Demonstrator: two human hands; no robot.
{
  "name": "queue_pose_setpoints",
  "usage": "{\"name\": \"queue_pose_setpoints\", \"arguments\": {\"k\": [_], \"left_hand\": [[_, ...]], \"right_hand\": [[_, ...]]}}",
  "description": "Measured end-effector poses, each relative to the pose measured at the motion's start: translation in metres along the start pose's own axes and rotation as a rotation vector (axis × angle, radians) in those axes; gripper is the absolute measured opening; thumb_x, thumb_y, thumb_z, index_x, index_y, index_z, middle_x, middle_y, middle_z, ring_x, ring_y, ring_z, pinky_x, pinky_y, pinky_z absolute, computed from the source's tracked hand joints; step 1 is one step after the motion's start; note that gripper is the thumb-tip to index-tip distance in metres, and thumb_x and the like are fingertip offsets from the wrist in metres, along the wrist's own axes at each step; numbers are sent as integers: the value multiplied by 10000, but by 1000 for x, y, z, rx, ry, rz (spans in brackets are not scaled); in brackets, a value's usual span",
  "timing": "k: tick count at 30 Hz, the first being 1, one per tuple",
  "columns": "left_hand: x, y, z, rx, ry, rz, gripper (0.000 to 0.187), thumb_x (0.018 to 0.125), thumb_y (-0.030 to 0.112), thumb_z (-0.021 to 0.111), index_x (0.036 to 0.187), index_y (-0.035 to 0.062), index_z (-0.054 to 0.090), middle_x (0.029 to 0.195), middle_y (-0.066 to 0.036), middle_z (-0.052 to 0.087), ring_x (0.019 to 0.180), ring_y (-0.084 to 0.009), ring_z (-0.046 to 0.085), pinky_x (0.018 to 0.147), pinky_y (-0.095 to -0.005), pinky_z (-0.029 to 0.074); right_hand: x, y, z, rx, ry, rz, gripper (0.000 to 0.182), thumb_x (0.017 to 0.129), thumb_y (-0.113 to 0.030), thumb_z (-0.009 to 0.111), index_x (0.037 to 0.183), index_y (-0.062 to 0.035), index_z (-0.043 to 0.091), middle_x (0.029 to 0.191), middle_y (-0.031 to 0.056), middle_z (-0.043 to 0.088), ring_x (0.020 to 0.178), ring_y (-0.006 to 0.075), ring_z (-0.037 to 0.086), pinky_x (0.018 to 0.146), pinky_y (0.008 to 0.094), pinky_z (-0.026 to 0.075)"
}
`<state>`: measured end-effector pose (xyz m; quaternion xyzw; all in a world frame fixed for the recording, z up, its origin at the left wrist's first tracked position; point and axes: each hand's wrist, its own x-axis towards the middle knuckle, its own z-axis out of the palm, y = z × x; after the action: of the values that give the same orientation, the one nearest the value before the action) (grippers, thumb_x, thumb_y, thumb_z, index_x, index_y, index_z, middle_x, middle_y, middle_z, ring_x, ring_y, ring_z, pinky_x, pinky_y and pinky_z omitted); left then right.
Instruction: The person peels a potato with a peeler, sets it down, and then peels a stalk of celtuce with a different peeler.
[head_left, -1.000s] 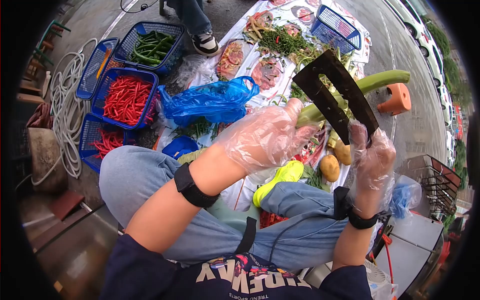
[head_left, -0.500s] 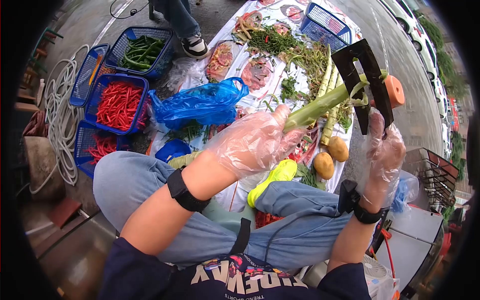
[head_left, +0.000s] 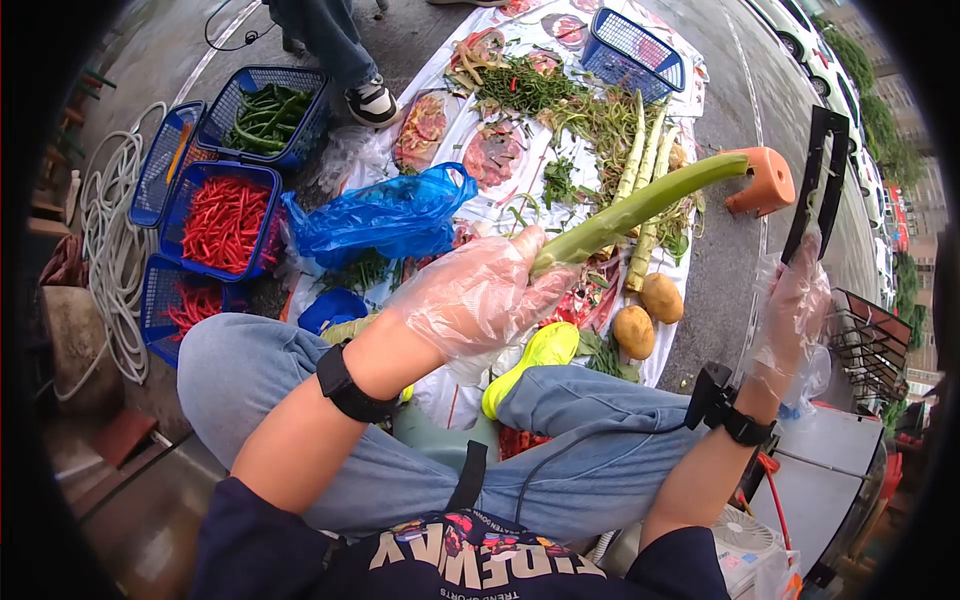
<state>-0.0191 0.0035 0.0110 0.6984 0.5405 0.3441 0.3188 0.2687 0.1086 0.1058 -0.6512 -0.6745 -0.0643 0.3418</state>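
My left hand (head_left: 475, 295), in a clear plastic glove, is wrapped round the thick lower end of a green celtuce stalk (head_left: 640, 205). The stalk slants up and to the right, its thin end curving over. My right hand (head_left: 795, 300), also gloved, grips the lower end of a black slotted peeling knife (head_left: 826, 170). That blade stands nearly upright and edge-on, apart from the stalk, with a pale green shred on it. Below the stalk, two potatoes (head_left: 633, 332) lie on the sheet beside long, pale ringed stalks (head_left: 648, 220).
Blue baskets at left hold green peppers (head_left: 268, 118) and red chillies (head_left: 222, 222). A blue plastic bag (head_left: 385, 215) lies on the white printed sheet (head_left: 535, 200) among green scraps. An orange stool (head_left: 762, 180) stands beyond the stalk. Another person's shoe (head_left: 372, 102) is at the top.
The peeling knife has left the stalk's far end and moved right with my right hand, turning edge-on. My left hand still holds the stalk; the whole view has shifted slightly.
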Motion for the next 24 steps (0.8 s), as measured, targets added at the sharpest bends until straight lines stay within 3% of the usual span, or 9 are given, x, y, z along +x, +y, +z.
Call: {"name": "queue_pose_setpoints", "arguments": {"k": [5,7,9,11,13,16,18,22,24], "left_hand": [[5,-5,-4,-3,-90,79,299,990,296,495,1058,11,550,843,-247,579,771,-445,564,656,-510,418],[7,-5,-7,-27,-153,37,300,994,297,481,1077,18,554,876,-248,582,811,-444,567,679,-506,424],[9,0,-11,-121,-175,-16,322,997,313,466,1072,16,567,867,-250,588,837,-448,565,689,-502,431],[9,3,-13,-125,-173,-6,328,996,319,463,1049,16,576,865,-252,591,839,-449,565,691,-504,430],[8,5,-15,-132,-168,10,335,995,324,461,1026,15,585,863,-254,593,842,-450,564,692,-505,430],[5,7,-14,-161,-151,5,348,996,330,459,988,9,595,861,-252,600,825,-453,565,693,-509,427],[4,7,-13,-95,-152,11,347,998,332,456,976,14,592,844,-240,600,796,-446,567,684,-502,427],[2,3,-13,-138,-183,50,336,997,327,458,959,20,589,814,-226,597,769,-434,569,675,-494,428],[1,6,-14,-79,-189,176,306,997,299,463,949,24,589,790,-219,589,753,-423,570,665,-484,429]], "right_hand": [[-18,-22,0,130,-135,180,606,991,-523,451,821,36,611,608,43,480,586,132,409,544,314,333],[-24,-27,-4,190,-244,-32,572,989,-495,478,813,29,625,611,68,495,586,150,431,553,344,350],[-30,-34,-6,-102,-199,-334,415,913,-374,664,775,16,633,633,155,539,562,283,459,568,380,373],[-34,-49,-6,-63,-317,-341,402,876,-351,713,758,23,624,623,176,519,576,334,476,583,403,390],[-40,-56,-4,-17,-347,-334,416,864,-355,723,734,22,603,630,178,509,603,343,503,597,428,404],[-42,-50,5,-68,-193,-489,464,825,-399,748,679,7,576,625,192,532,586,375,503,562,438,385],[-37,-48,6,-201,-295,-434,506,831,-433,728,654,6,550,631,200,538,609,399,514,579,460,393],[-30,-43,4,-161,-361,-387,507,845,-464,700,697,11,599,642,205,558,628,407,536,594,465,409],[-29,-40,5,-106,-293,-399,516,856,-493,676,748,11,650,658,211,582,641,412,554,601,461,422]]}}
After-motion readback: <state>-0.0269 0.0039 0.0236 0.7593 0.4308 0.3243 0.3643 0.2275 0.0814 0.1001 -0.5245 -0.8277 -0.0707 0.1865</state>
